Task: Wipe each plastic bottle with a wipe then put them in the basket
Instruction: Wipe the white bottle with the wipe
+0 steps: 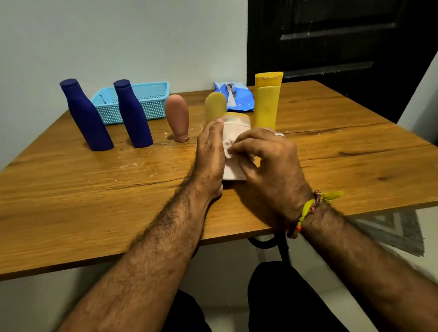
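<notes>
I see a wooden table (85,190) with a smooth, faintly glossy grained top. The two dark blue bottles (86,115) on the left look matt. The far basket (153,97) is perforated light-blue plastic. The blue wipe packet (236,97) on the right looks shiny, like film. My right wrist carries a woven thread band (306,211).

Both forearms are bare and hairy, no sleeves showing. The left hand (210,154) wears nothing. The right hand (269,162) has a silvery ring (279,135) on a finger at its 12 o'clock edge. Round the right wrist sits a braided thread band (309,209), yellow and dark red, with a yellow tassel toward 2 o'clock and an orange-red bead toward 7 o'clock. Dark trousers (287,306) cover the legs
</notes>
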